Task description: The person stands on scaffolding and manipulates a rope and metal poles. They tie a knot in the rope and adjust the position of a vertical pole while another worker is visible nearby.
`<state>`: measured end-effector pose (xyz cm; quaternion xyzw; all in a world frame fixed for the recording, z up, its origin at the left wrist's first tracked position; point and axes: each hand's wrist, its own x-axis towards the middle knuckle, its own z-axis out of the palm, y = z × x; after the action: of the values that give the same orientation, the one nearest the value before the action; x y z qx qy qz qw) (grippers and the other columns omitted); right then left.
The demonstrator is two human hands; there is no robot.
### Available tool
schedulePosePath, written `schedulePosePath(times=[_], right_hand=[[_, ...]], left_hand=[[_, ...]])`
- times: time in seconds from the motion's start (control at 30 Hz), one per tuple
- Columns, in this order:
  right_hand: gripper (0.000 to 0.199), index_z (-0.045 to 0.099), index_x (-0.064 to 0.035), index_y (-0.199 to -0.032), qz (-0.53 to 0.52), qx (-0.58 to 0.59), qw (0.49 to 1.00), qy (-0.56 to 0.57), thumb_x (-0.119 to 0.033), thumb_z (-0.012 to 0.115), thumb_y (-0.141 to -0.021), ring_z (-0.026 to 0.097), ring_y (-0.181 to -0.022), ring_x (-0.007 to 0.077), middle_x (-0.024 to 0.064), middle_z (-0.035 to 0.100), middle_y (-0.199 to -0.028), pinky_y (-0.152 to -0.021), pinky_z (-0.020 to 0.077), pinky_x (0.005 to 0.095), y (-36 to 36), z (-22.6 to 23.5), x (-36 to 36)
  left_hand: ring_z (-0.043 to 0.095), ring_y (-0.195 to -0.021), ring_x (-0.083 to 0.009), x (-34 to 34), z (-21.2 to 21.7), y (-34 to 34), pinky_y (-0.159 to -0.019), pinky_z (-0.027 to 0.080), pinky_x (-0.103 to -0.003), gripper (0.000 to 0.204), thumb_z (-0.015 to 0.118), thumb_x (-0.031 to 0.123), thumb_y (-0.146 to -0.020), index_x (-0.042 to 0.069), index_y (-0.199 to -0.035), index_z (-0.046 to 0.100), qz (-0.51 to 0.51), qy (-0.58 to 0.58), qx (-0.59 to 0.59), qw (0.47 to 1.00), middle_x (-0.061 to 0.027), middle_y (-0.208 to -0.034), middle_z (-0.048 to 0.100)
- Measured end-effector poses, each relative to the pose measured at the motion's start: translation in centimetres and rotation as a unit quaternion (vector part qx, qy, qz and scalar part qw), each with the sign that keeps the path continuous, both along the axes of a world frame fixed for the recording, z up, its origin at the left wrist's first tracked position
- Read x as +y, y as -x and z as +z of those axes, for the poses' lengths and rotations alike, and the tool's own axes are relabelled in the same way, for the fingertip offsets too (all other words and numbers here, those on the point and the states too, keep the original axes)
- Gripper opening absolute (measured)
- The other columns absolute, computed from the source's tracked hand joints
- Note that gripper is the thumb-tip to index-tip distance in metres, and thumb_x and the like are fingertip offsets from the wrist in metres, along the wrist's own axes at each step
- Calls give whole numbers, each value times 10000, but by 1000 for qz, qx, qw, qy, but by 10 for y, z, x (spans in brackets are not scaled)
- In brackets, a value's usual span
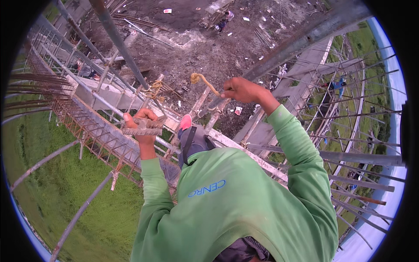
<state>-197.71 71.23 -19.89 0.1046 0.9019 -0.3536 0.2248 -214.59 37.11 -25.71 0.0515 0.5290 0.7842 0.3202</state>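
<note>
My right hand (248, 91) is closed in a pinch on one end of a short yellow rope (201, 78). The rope's other end curls into a knot-like loop in the air. Beside that hand runs a grey metal pole (301, 41). My left hand (146, 117) is wrapped round rough, ribbed metal bars (143, 131), thumb raised on one side; how they join is unclear. Just beyond it, more yellow rope (153, 90) is lashed round crossing poles. Between my arms a pink-tipped shoe (186, 122) and a dark strap (189, 142) show.
I am high on scaffolding above muddy ground (183, 48). A curved beam with rusty rebar (91, 126) lies left, with grass (96, 214) below. Slanting poles (118, 39) cross in front. At far right a person in blue (338, 85) is among poles; another person (224, 22) is below.
</note>
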Motion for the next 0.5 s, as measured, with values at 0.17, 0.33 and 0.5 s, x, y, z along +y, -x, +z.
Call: schedulePosePath(times=[0.17,0.33,0.5], right_hand=[[309,725,-11,-1045,13,-138,989,43,-277,711,-888,682,-930,299,160,722,-973,-827,506,425,-76,-14,25],[299,695,16,-937,-31,-55,972,226,-281,668,-963,566,-743,108,42,657,-761,-662,449,351,-52,0,20],[276,679,-5,-969,-144,219,960,97,-279,647,-959,629,-788,275,136,669,-848,-733,478,401,-2,7,-40]], left_hand=[[405,-567,-186,-34,-7,0,-551,326,-313,880,199,835,-901,31,-682,483,74,25,-31,996,-85,-612,467],[410,-558,-199,-52,-14,-4,-568,343,-325,871,215,833,-900,33,-692,487,128,37,-37,990,-88,-598,467],[443,-581,-183,-62,-24,-13,-585,362,-300,900,186,848,-887,35,-692,520,116,53,-48,991,-76,-612,493]])
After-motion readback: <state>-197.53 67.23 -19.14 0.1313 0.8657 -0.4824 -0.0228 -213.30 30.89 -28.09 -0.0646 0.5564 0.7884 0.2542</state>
